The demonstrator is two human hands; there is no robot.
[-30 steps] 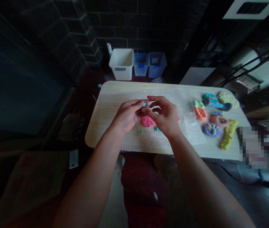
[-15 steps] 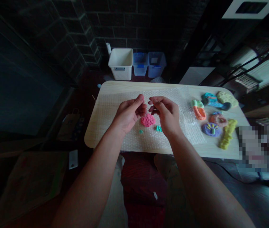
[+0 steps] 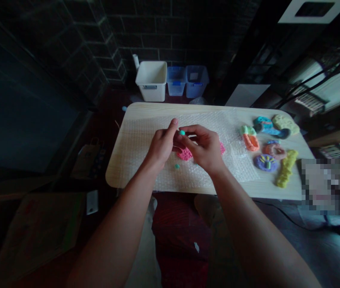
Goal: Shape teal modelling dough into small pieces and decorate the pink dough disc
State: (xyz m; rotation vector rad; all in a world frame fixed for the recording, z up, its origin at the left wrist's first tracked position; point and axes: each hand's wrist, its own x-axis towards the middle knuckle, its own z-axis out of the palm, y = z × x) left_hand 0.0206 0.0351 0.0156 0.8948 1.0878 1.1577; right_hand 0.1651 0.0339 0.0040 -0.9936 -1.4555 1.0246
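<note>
Above the table, my right hand point(image 3: 205, 148) pinches a small green clay ball point(image 3: 182, 132) between thumb and index finger. My left hand point(image 3: 162, 146) is right beside the ball, its thumb raised apart from its fingers; those fingers are partly hidden behind the right hand's tips. Beneath both hands lies a bumpy pink clay piece point(image 3: 184, 154), partly covered. Another bit of pink clay point(image 3: 222, 148) shows past my right knuckles. Nearer to me, a tiny green clay dot point(image 3: 177, 166) rests on the bubble wrap point(image 3: 170, 178).
Several colourful clay pieces sit at the table's right, among them an orange and green one point(image 3: 250, 142), a purple disc point(image 3: 266, 163) and a yellow strip point(image 3: 286, 170). Beyond the pale wooden table point(image 3: 114, 172) stand a white bin point(image 3: 152, 86) and two blue boxes point(image 3: 198, 86).
My hands have come closer together, and the green ball now shows at the right fingertips. The right hand has shifted left and now hides the green beaded piece.
</note>
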